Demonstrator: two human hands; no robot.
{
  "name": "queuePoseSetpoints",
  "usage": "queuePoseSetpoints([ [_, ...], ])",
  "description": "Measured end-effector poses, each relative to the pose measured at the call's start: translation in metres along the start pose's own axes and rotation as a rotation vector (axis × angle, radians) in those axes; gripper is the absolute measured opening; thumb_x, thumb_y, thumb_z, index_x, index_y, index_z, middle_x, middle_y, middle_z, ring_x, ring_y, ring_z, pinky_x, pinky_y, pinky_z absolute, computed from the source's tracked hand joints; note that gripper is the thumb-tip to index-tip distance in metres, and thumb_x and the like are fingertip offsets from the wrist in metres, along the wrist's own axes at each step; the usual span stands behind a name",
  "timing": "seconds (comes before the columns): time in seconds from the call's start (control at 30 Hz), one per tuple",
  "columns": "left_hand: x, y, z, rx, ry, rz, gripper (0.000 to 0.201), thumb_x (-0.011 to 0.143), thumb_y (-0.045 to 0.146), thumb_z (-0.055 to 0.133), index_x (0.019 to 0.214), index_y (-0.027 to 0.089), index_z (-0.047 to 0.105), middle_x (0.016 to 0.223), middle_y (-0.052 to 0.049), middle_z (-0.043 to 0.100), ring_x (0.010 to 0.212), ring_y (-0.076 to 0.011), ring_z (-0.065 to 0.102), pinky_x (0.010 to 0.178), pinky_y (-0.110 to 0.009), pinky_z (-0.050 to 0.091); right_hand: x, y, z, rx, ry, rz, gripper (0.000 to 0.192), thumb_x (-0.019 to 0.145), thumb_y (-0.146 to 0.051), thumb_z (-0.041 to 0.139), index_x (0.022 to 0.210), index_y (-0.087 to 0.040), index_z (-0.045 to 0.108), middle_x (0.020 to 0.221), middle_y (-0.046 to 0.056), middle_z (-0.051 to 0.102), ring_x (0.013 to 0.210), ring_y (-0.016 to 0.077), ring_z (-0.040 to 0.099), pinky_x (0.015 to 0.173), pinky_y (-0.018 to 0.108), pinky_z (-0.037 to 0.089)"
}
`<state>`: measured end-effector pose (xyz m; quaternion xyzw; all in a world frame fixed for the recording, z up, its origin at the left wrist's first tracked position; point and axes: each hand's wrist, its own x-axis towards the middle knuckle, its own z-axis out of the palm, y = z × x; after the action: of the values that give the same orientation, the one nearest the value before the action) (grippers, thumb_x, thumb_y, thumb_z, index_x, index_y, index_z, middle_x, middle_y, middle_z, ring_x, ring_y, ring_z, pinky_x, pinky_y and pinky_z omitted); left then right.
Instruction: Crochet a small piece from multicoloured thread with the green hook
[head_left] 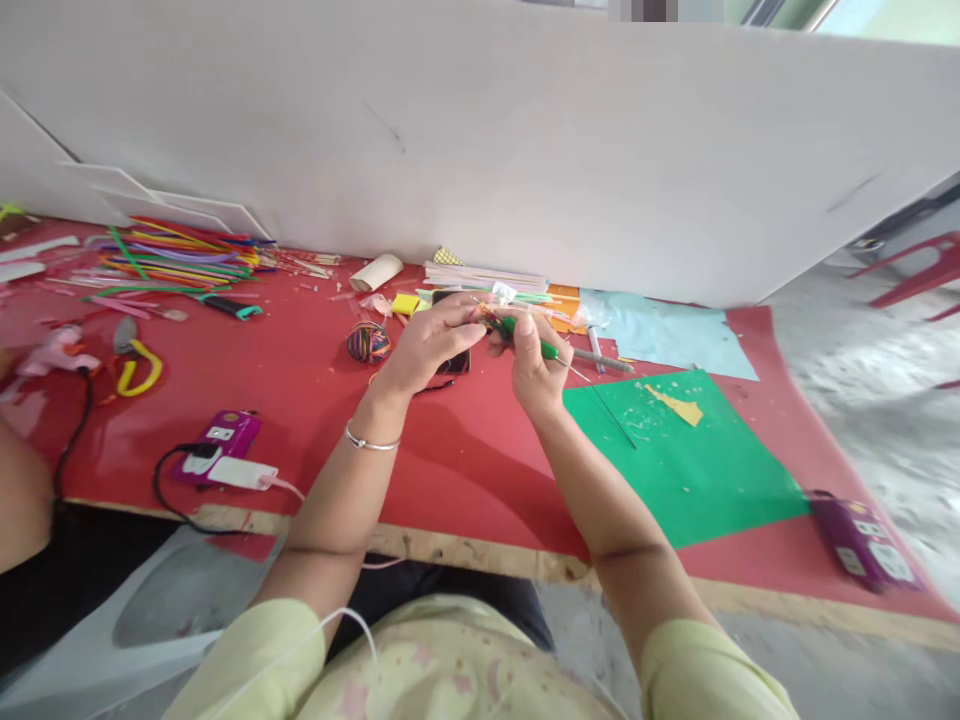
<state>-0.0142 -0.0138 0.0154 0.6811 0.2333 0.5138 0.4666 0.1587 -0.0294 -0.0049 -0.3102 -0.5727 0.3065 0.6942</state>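
Note:
My left hand [442, 342] is closed, its thumb and fingers pinching a small piece of multicoloured yarn work [489, 316]. In my right hand [541, 362] is a green-handled crochet hook [550, 351], its thin metal shaft sticking out past the hand to the right. Both hands are close together above the red table, and the hook's working end meets the yarn, partly hidden by fingers. Left of my left hand lies a ball of multicoloured yarn [368, 342]. A dark phone [459, 362] shows in part behind my left hand.
A green sheet [697, 480] and a light blue sheet [675, 340] lie to the right. Coloured pipe cleaners [187, 250], yellow-handled pliers [139, 367] and a purple power socket [229, 440] are at left. A white board [480, 140] stands behind. Another person's arm [19, 490] shows far left.

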Motion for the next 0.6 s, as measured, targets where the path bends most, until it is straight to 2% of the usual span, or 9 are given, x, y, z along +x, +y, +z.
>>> queuePoseSetpoints([
  [0.07, 0.000, -0.003, 0.000, 0.067, 0.046, 0.051, 0.040, 0.096, 0.057, 0.071, 0.116, 0.026, 0.085, 0.148, -0.010, 0.070, 0.146, -0.0342, 0.058, 0.122, -0.046, 0.046, -0.001, 0.000, 0.000, -0.005, -0.008, -0.006, 0.041, 0.100, -0.061, 0.064, 0.101, -0.025, 0.084, 0.076, -0.001, 0.076, 0.061, 0.0119, 0.071, 0.059, 0.028, 0.062],
  [0.17, 0.000, -0.008, 0.003, 0.022, 0.161, 0.059, 0.054, 0.098, 0.071, 0.060, 0.122, 0.028, 0.083, 0.152, -0.010, 0.068, 0.146, -0.0334, 0.060, 0.121, -0.049, 0.048, -0.002, 0.001, 0.000, -0.013, -0.004, -0.017, 0.039, 0.101, -0.060, 0.063, 0.102, -0.026, 0.084, 0.076, -0.001, 0.077, 0.059, 0.0109, 0.070, 0.058, 0.028, 0.061],
  [0.27, 0.002, -0.013, 0.008, -0.099, 0.240, -0.047, 0.072, 0.097, 0.084, 0.044, 0.119, 0.027, 0.083, 0.151, -0.012, 0.069, 0.144, -0.0336, 0.062, 0.115, -0.050, 0.054, -0.002, 0.001, 0.000, -0.025, -0.005, -0.020, 0.039, 0.102, -0.058, 0.063, 0.101, -0.025, 0.083, 0.075, -0.001, 0.077, 0.059, 0.0108, 0.070, 0.058, 0.027, 0.060],
  [0.33, 0.005, -0.015, 0.009, -0.136, 0.286, -0.118, 0.079, 0.094, 0.089, 0.043, 0.118, 0.025, 0.082, 0.143, -0.013, 0.073, 0.142, -0.0336, 0.064, 0.111, -0.048, 0.057, -0.002, 0.000, -0.001, -0.026, -0.011, -0.015, 0.040, 0.102, -0.058, 0.062, 0.101, -0.025, 0.083, 0.076, -0.001, 0.077, 0.060, 0.0108, 0.071, 0.058, 0.027, 0.059],
  [0.4, 0.009, -0.016, 0.009, -0.161, 0.337, -0.175, 0.080, 0.093, 0.089, 0.046, 0.117, 0.022, 0.082, 0.128, -0.016, 0.078, 0.133, -0.0333, 0.069, 0.101, -0.045, 0.062, -0.002, -0.001, -0.001, -0.007, -0.012, -0.016, 0.040, 0.102, -0.058, 0.062, 0.100, -0.024, 0.084, 0.075, -0.001, 0.076, 0.059, 0.0103, 0.070, 0.056, 0.026, 0.059],
  [0.47, 0.012, -0.016, 0.008, -0.183, 0.377, -0.226, 0.079, 0.094, 0.088, 0.047, 0.113, 0.019, 0.082, 0.112, -0.018, 0.080, 0.118, -0.0329, 0.074, 0.082, -0.040, 0.064, -0.001, -0.002, 0.000, 0.017, -0.002, -0.015, 0.039, 0.102, -0.058, 0.064, 0.099, -0.025, 0.084, 0.074, -0.001, 0.076, 0.058, 0.0100, 0.070, 0.056, 0.026, 0.058],
  [0.53, 0.012, -0.016, 0.006, -0.171, 0.430, -0.253, 0.075, 0.094, 0.084, 0.052, 0.103, 0.016, 0.083, 0.100, -0.018, 0.079, 0.102, -0.0307, 0.076, 0.059, -0.030, 0.057, 0.000, -0.003, 0.000, 0.025, 0.016, 0.007, 0.039, 0.101, -0.059, 0.064, 0.099, -0.025, 0.084, 0.074, -0.002, 0.076, 0.057, 0.0101, 0.070, 0.055, 0.026, 0.058],
  [0.6, 0.011, -0.017, 0.005, -0.109, 0.467, -0.253, 0.059, 0.093, 0.073, 0.065, 0.091, 0.016, 0.083, 0.096, -0.016, 0.078, 0.089, -0.0251, 0.074, 0.046, -0.023, 0.045, 0.001, -0.002, 0.001, 0.036, 0.034, 0.042, 0.041, 0.100, -0.061, 0.064, 0.100, -0.025, 0.084, 0.072, -0.002, 0.076, 0.056, 0.0106, 0.070, 0.054, 0.026, 0.058],
])
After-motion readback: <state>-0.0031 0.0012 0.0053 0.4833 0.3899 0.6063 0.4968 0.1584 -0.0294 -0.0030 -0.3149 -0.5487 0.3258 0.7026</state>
